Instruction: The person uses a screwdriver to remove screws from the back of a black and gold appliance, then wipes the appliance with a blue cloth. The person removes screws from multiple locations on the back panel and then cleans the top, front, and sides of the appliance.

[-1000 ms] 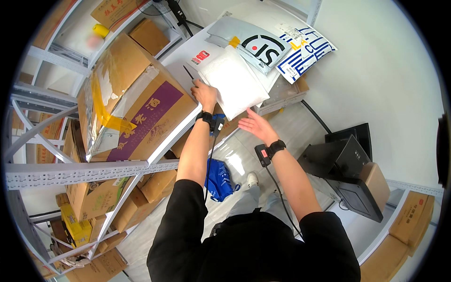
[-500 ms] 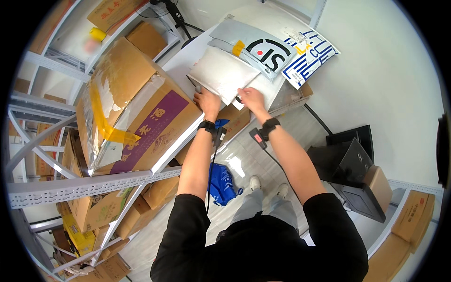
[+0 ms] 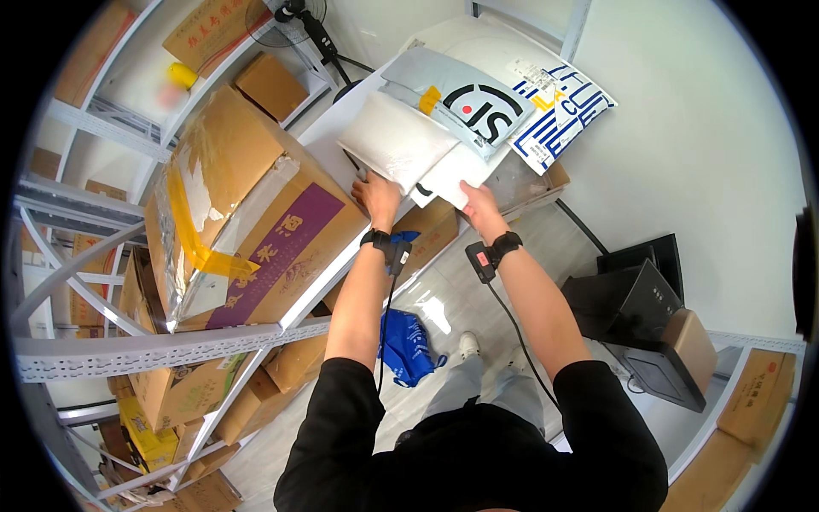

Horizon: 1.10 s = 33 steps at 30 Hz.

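Note:
A small white padded mailer (image 3: 397, 136) lies on top of other mailers on the shelf top. My left hand (image 3: 376, 198) is at its near left corner, fingers curled; what they hold is hidden. My right hand (image 3: 482, 209) pinches the near edge of a flat white mailer bag (image 3: 461, 175), thumb on top. That bag lies partly under the padded mailer. Behind them rests a grey mailer bag (image 3: 465, 98) with black print and yellow tape. A large white mailer (image 3: 563, 111) with blue stripes lies farther right.
A large taped carton (image 3: 256, 213) stands left of the mailers. Metal shelving (image 3: 171, 346) with more cartons runs along the left. A blue bag (image 3: 405, 346) is on the floor. Dark equipment (image 3: 636, 299) stands at right, and a fan (image 3: 294, 17) at the back.
My right hand has shifted slightly right and toward me along the white bag's near edge. More of that bag shows beside the padded mailer. My left hand stays at the mailer's corner.

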Tool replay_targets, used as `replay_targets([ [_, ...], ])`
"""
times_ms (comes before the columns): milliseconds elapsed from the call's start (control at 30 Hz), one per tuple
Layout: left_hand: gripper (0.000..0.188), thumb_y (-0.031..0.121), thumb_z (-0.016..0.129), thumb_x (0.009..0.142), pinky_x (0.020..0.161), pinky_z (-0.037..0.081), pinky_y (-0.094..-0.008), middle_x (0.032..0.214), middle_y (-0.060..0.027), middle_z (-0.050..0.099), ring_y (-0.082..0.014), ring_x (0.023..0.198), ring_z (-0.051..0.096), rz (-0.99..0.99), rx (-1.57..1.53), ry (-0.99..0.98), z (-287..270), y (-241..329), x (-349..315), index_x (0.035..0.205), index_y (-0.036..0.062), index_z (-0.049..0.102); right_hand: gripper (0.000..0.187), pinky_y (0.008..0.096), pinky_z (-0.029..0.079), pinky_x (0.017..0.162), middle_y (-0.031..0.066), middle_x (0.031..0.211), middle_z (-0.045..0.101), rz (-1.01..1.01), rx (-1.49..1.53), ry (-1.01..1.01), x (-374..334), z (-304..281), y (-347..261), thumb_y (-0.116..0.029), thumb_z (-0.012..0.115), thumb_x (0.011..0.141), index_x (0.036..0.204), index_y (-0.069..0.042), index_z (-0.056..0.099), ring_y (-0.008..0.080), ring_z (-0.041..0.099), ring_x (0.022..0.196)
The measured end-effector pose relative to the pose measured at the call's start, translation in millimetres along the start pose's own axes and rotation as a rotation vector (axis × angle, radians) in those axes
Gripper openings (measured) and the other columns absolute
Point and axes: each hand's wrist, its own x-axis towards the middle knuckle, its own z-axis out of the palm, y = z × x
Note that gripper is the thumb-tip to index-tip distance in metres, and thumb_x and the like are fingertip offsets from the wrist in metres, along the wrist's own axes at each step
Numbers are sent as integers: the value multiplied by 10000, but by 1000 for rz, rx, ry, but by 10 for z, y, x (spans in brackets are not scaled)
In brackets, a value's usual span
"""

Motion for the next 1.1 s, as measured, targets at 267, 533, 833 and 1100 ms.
replay_targets([
  [267,384,127,562,803,1018,336,-552,1222,-380,419,-505,1133,414,37,1,-9,-39,-40,27,1123,-86,564,516,284,565,729,107,1008,692,254,-509,-117,-34,287,-124,-487,628,921,1171,-39,568,182,688,886],
  [533,570,71,573,808,1122,238,-575,1393,-436,275,-572,1300,300,193,-47,143,21,-7,-231,1313,-118,390,366,287,540,761,108,1048,690,255,-453,-106,-650,-572,55,-339,605,948,1180,-62,546,173,676,905],
  [833,352,37,593,812,985,388,-482,1225,-206,538,-396,1159,494,696,-263,102,-67,-191,-1202,1161,6,563,336,265,502,794,88,1076,685,182,-286,-41,-1048,-1191,478,-261,569,966,1254,-89,553,148,654,946],
  [1100,378,155,688,762,971,416,-466,1137,-177,604,-409,1086,522,-219,-222,-6,1105,-1672,-1281,1122,67,613,288,244,471,723,69,1021,684,140,-299,38,-1425,-1769,683,-205,547,963,1222,-86,588,109,624,839],
])
